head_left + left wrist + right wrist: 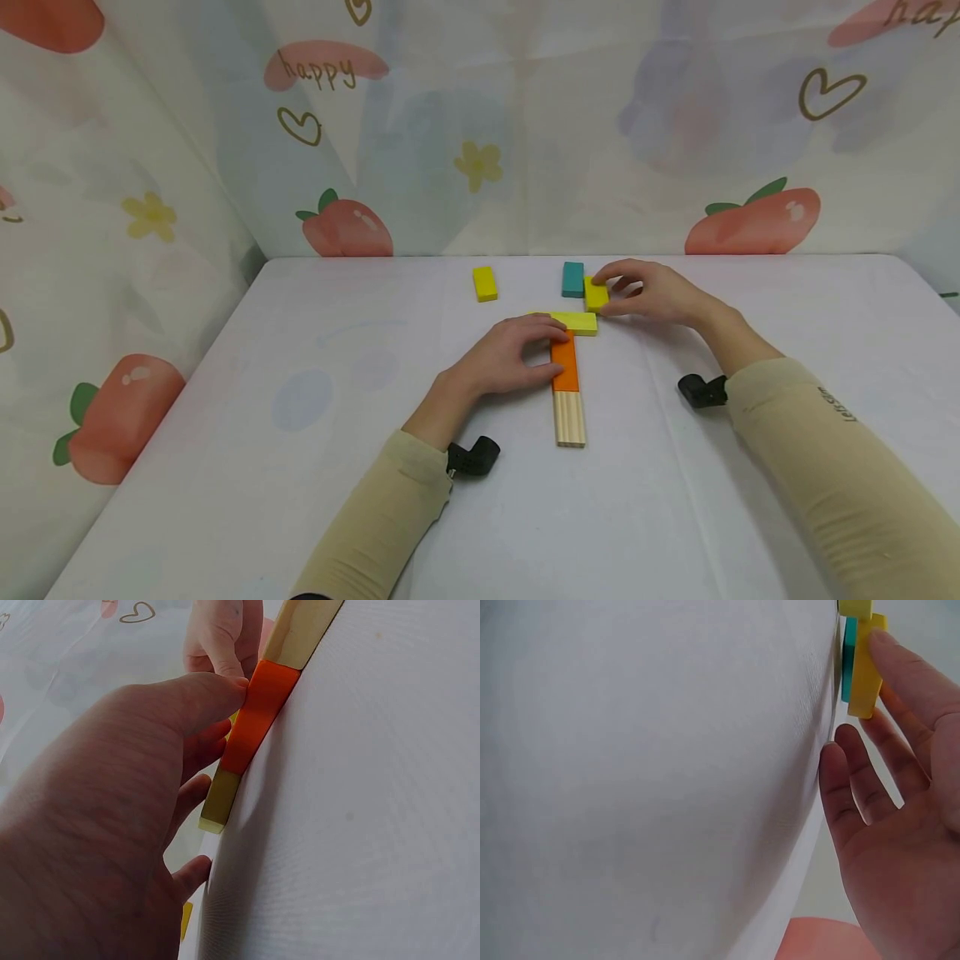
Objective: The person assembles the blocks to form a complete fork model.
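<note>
My right hand (652,293) pinches a small yellow block (597,294) between thumb and index finger, its other fingers held apart. The yellow block sits right beside a teal block (573,280) and just behind a yellow-green block (577,323) lying crosswise. My left hand (510,354) rests with its thumb and index finger against an orange block (566,363), its other fingers spread and partly covering the yellow-green block. The orange block meets the crosswise block at its far end and a plain wooden piece (570,419) with lengthwise lines at its near end.
Another yellow block (485,284) lies apart near the back of the white-covered table (300,483). A patterned cloth (525,125) rises behind the table edge. Each sleeve has a black wrist camera (474,457) at its cuff.
</note>
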Demonstrator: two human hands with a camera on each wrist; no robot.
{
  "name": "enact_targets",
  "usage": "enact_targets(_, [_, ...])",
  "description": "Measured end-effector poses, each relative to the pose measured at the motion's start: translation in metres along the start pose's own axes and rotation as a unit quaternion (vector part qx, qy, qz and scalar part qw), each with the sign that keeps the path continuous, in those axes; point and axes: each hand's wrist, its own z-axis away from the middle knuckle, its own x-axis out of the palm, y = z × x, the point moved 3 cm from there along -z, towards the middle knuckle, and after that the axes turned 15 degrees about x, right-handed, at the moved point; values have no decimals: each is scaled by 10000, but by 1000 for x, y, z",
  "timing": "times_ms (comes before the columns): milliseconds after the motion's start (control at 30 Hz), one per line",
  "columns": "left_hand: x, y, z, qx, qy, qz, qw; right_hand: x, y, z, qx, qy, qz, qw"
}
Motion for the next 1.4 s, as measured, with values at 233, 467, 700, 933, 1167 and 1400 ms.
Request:
enact_targets(233, [0,1,0,-7,9,1,10000,1,0,-1,-2,-7,24,10000])
enact_targets(467, [0,1,0,-31,-5,-16,10000,2,1,-2,30,6,83,10000])
enact_targets(700, [0,1,0,-95,-11,-31,9999,3,0,-3,106,-8,102,9999])
enact_targets(933, [1,0,-1,-87,23,-39,10000,5,1,-4,168,51,153,9997])
enact_targets(1167, [1,0,0,-95,12,-28,10000,6,1,-5,190,40,178,9997])
enact_targets(1400, [1,-1,0,-62,11,-51,10000,3,1,-3,189,29,159,9997])
